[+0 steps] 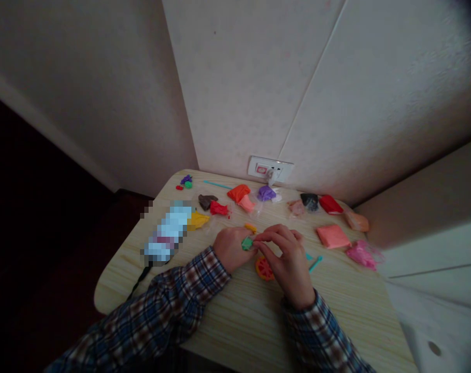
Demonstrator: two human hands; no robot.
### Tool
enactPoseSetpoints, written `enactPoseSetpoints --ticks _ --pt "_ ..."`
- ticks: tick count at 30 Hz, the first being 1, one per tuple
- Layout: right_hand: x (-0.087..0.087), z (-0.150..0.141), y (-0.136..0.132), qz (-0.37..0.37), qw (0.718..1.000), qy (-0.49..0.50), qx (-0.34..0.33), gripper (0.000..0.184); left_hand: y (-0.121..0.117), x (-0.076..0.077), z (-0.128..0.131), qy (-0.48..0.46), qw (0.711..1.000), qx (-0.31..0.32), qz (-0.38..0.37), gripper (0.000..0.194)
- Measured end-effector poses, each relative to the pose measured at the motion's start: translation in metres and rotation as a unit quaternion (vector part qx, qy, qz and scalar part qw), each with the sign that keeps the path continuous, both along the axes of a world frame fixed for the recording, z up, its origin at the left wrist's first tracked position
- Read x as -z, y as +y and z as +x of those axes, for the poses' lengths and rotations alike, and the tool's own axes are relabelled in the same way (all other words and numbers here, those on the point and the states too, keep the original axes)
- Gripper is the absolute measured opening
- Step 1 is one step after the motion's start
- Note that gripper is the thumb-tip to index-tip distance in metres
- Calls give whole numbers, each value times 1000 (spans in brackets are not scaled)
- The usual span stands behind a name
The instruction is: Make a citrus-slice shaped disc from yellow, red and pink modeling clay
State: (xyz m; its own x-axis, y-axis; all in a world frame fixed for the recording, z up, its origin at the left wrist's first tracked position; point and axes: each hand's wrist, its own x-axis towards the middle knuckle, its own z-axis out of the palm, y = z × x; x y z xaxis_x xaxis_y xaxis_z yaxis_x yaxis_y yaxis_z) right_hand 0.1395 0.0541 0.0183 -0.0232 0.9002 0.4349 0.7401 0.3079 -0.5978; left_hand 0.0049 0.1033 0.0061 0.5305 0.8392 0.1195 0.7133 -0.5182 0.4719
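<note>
A small green lump of clay (246, 243) is pinched between my two hands above the light wooden table (235, 316). My left hand (230, 248) curls round it from the left, and my right hand (287, 259) presses its fingertips on it from the right. Just below my right hand lies an orange disc (263, 269) with red spokes. A teal stick (315, 263) pokes out to the right of that hand. A small orange bit (251, 227) sits just behind my hands.
Clay packets line the table's back: purple (266, 193), orange-red (239, 193), red (218, 208), brown (207, 201), yellow (198, 220), black (309, 200), salmon slab (332, 235), pink wrapper (361, 254). A blurred object (167, 233) lies left. A wall socket (269, 169) sits behind.
</note>
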Motion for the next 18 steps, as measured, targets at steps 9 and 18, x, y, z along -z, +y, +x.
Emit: enactPoseSetpoints --ticks 9,18 --pt "0 1 -1 -26 1000 4 -3 3 0 3 -1 -11 1000 -5 0 20" --pt "-3 2 -3 -17 1000 -24 4 5 0 3 0 -20 1000 -3 -8 21"
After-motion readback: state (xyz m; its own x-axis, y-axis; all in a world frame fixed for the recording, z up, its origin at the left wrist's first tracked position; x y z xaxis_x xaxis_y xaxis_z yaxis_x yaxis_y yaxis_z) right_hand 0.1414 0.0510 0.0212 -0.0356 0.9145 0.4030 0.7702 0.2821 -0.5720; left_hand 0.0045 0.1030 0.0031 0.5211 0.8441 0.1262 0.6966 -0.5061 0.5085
